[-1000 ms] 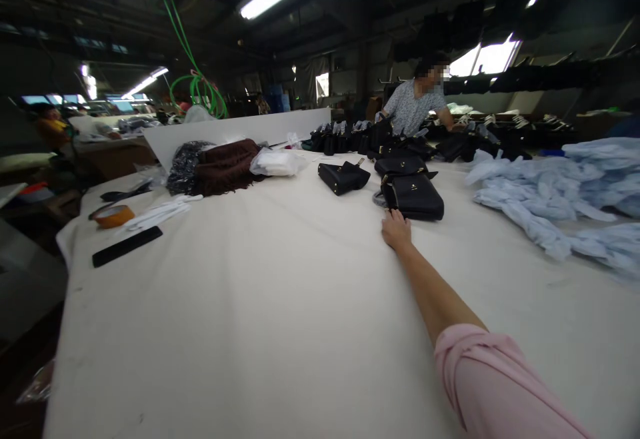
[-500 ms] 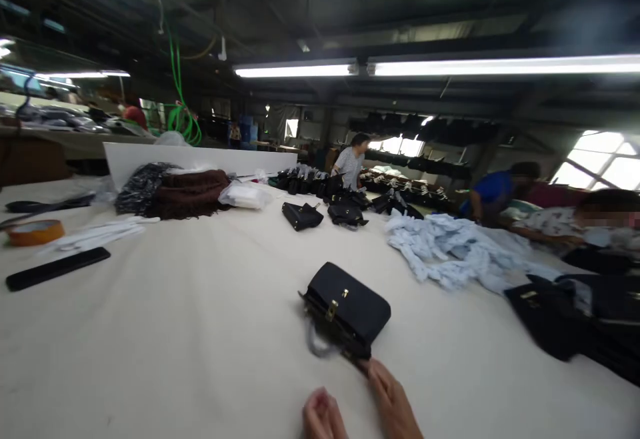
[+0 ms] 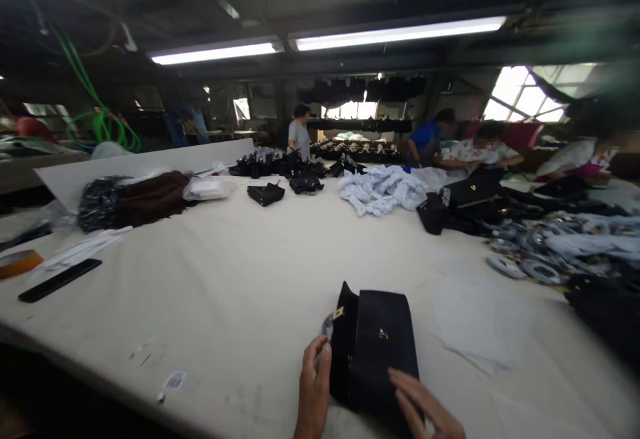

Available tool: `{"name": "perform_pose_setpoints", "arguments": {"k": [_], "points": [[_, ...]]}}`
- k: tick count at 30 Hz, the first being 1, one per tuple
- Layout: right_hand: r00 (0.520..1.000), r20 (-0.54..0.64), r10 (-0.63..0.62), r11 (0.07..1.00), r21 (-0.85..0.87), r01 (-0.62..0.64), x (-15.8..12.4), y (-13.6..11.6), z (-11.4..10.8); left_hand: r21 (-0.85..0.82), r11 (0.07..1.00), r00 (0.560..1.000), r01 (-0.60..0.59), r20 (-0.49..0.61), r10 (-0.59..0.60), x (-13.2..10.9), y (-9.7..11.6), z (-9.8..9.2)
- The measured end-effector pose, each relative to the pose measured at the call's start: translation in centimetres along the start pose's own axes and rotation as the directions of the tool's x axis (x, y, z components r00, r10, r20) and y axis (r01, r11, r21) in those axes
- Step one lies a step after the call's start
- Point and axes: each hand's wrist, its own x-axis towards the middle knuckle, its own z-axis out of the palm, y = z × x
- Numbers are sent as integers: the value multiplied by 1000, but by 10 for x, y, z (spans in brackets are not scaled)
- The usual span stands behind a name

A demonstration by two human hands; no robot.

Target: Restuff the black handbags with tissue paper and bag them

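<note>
A small black handbag (image 3: 373,349) with gold hardware lies on the white table (image 3: 240,279) close to me, its flap lifted on the left side. My left hand (image 3: 313,389) grips the bag's left edge, fingers curled against it. On the bag's front, at its lower right, rests my right hand (image 3: 423,406) with the fingers stretched out flat.
More black bags (image 3: 267,193) and a heap of pale blue wrapping (image 3: 383,189) lie further back. A long black strip (image 3: 59,280), tape roll (image 3: 17,263) and folded dark cloth (image 3: 135,199) sit at left. Several people work at the far side. A small tag (image 3: 173,381) lies near the table's edge.
The bag has been drawn closer to me and turned, with its flap now raised. My left hand has taken hold of its left edge, and the view has swung right.
</note>
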Motion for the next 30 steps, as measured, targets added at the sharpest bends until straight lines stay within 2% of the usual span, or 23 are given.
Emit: {"name": "perform_pose_setpoints", "arguments": {"k": [2,3,4,6,8,9,12,14,16,17,19,20,22,23,25,28,30], "points": [[984,-170,54,995,-69,-66,0,0,-19,-23,1000,999,14,52,-13,-24,4,2],[972,-210,104,990,-74,-122,3,2,-24,-35,999,997,20,71,-18,-31,5,3],[962,-192,193,979,-31,-202,6,4,-27,-40,999,997,22,75,-19,-36,6,6],[925,-52,376,920,141,-366,11,10,-22,-35,998,998,44,38,-43,-37,6,12],[886,87,456,831,315,-459,10,14,-11,-24,996,996,87,-27,-88,-28,7,18],[881,110,460,800,380,-465,7,16,-5,-25,994,993,104,-50,-105,-22,9,21],[896,69,440,762,500,-412,-8,24,2,-30,996,992,81,-90,-84,-8,27,26],[890,74,451,740,526,-419,-21,27,-4,0,1000,995,7,-98,-7,-9,50,29],[883,21,470,782,455,-427,-35,25,-16,88,986,990,-141,11,141,-18,78,32],[890,-56,452,835,377,-400,-41,21,-23,136,962,968,-238,120,222,-24,91,34],[917,-258,303,950,154,-271,-50,7,-39,189,888,874,-420,350,338,-35,112,39],[927,-327,182,983,42,-178,-52,-1,-47,191,859,828,-474,428,361,-40,120,41],[937,-348,-41,993,-118,0,-53,-16,-61,198,834,789,-515,489,372,-45,126,45],[937,-325,-124,983,-170,71,-53,-22,-67,208,834,794,-511,486,366,-46,127,47],[945,-238,-226,956,-243,167,-53,-31,-76,237,854,835,-464,437,333,-44,123,49],[968,-80,-239,930,-305,204,-59,-43,-83,252,913,924,-320,297,242,-37,115,50],[975,-11,-221,924,-322,206,-63,-55,-84,221,955,967,-196,202,152,-34,110,50]]}}
